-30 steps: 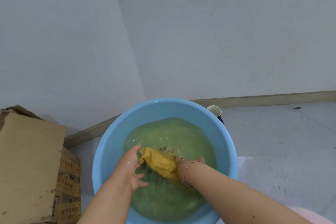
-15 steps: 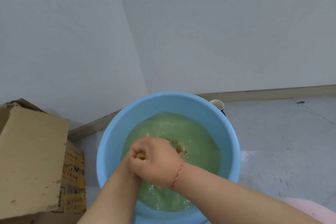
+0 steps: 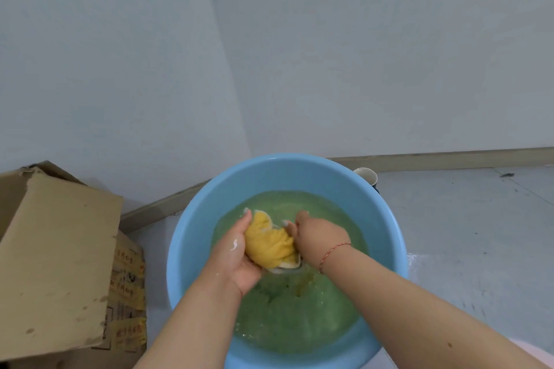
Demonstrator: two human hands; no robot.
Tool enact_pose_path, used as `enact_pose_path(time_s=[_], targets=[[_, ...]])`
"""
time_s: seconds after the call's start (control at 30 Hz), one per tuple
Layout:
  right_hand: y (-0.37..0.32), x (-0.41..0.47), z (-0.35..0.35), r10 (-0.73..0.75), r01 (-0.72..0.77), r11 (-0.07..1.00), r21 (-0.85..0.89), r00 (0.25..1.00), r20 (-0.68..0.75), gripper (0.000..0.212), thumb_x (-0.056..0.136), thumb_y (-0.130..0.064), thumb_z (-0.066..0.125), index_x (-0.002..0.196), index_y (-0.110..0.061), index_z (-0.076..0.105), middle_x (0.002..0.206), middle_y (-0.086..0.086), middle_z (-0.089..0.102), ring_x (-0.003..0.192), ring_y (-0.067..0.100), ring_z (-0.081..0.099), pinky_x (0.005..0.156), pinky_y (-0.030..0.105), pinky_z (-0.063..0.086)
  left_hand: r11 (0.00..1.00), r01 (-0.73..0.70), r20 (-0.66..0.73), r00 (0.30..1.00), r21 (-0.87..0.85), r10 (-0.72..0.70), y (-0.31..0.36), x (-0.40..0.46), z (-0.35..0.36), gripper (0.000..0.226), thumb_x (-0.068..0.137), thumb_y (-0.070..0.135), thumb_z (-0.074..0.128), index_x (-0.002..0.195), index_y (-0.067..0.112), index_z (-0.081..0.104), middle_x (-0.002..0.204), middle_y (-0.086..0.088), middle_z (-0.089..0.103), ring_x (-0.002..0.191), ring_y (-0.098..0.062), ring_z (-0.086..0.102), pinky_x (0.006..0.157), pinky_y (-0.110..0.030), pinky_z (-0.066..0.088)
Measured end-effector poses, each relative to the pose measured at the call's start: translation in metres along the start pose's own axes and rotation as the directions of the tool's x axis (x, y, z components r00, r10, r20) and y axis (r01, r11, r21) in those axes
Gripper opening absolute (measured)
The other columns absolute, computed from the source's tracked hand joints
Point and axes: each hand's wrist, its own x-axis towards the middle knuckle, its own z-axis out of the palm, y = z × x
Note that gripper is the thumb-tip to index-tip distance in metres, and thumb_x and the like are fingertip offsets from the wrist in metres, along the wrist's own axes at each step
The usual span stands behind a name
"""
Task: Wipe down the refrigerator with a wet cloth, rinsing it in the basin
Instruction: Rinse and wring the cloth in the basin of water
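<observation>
Cloth (image 3: 271, 244) reexposed over floor-set basin (image 3: 192, 237)

Bare forearms, a thin red string bracelet (image 3: 335, 252) on the right wrist.

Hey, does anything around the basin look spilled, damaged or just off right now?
The floor right of the blue basin shows a wet-looking patch, likely splashed water. The cardboard box at left is spotted and its edge torn. The water looks greenish. Both hands hold the yellow cloth.
</observation>
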Motion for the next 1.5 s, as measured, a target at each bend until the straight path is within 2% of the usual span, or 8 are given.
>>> enact_pose_path(time_s=[0.13,0.33,0.63,0.9,1.1,1.2,1.3,1.5], targets=[[0.017,0.006,0.008,0.026,0.091,0.931,-0.353,0.949,0.313,0.047,0.1,-0.019,0.036,0.146,-0.028,0.028,0.125,0.011,0.051,0.111,0.034,0.055,0.084,0.037,0.048,0.899,-0.065,-0.116,0.985,0.433,0.127,0.003,0.005,-0.019,0.026,0.098,0.031,0.052,0.121,0.02,0.049,0.112,-0.01,0.06,0.088,-0.031,0.065,0.08,-0.044,0.054],[0.002,-0.008,0.01,-0.015,0.229,0.881,-0.415,0.888,0.46,0.042,0.085,-0.026,0.064,0.122,-0.008,0.057,0.098,0.006,0.059,0.088,0.026,0.057,0.08,0.034,0.052,-0.067,-0.239,0.248,0.928,0.969,0.277,-0.002,0.003,-0.029,0.07,0.077,0.022,0.073,0.139,0.029,0.041,0.121,0.008,0.056,0.108,-0.013,0.057,0.092,-0.026,0.047],[0.006,-0.028,-0.089,-0.358,0.377,0.75,0.544,0.922,-0.145,0.013,0.069,-0.003,0.063,0.082,-0.004,0.061,0.069,0.006,0.057,0.057,0.016,0.049,0.048,0.023,0.039,0.585,-0.557,0.413,0.83,0.59,0.374,-0.006,-0.008,-0.005,0.023,0.063,0.015,0.077,0.082,0.015,0.063,0.067,0.003,0.061,0.066,-0.015,0.055,0.065,-0.032,0.049],[-0.006,-0.029,-0.02,-0.281,-0.215,0.055,0.975,0.934,0.222,0.035,0.074,-0.019,0.065,0.108,-0.01,0.061,0.091,0.012,0.065,0.072,0.021,0.062,0.066,0.03,0.049,0.952,-0.125,0.443,0.863,-0.279,0.243,0.003,-0.028,0.016,0.054,0.082,0.035,0.053,0.116,-0.007,0.055,0.113,-0.026,0.055,0.116,-0.042,0.053,0.107,-0.053,0.035],[-0.011,-0.046,-0.01,-0.243,-0.461,0.056,0.886,0.854,0.46,0.006,0.084,-0.01,0.066,0.085,-0.007,0.06,0.062,0.007,0.063,0.053,0.017,0.062,0.062,0.031,0.056,0.984,-0.178,0.403,0.903,0.03,0.151,0.008,-0.03,0.015,0.062,0.076,0.039,0.06,0.118,-0.007,0.058,0.118,-0.027,0.06,0.112,-0.035,0.059,0.095,-0.043,0.048],[-0.009,-0.046,-0.024,-0.281,-0.574,-0.087,0.814,0.798,0.533,0.01,0.076,-0.012,0.063,0.082,-0.006,0.058,0.057,0.003,0.049,0.042,0.012,0.052,0.049,0.022,0.05,0.731,-0.551,0.318,0.833,0.403,0.452,0.016,-0.016,-0.01,0.043,0.062,0.004,0.064,0.104,0.016,0.063,0.103,-0.006,0.061,0.096,-0.024,0.057,0.075,-0.027,0.05],[-0.004,-0.049,-0.042,-0.469,-0.653,-0.083,0.752,0.692,0.549,0.042,0.056,-0.02,0.071,0.093,-0.003,0.06,0.057,0.002,0.049,0.039,0.011,0.049,0.042,0.017,0.044,0.082,-0.709,0.531,0.594,0.7,0.604,0.012,-0.008,-0.028,0.087,0.065,-0.007,0.065,0.128,0.049,0.041,0.133,0.015,0.043,0.12,-0.01,0.045,0.091,-0.02,0.042],[0.013,-0.053,-0.046,-0.419,-0.429,0.599,0.676,0.551,0.721,0.034,0.061,-0.029,0.065,0.089,-0.011,0.059,0.052,-0.001,0.051,0.037,0.008,0.044,0.038,0.013,0.035,-0.472,-0.699,0.83,0.336,0.536,0.446,-0.006,-0.013,-0.019,0.087,0.06,0.02,0.071,0.135,0.048,0.037,0.132,0.016,0.056,0.116,-0.002,0.055,0.086,-0.015,0.047]])
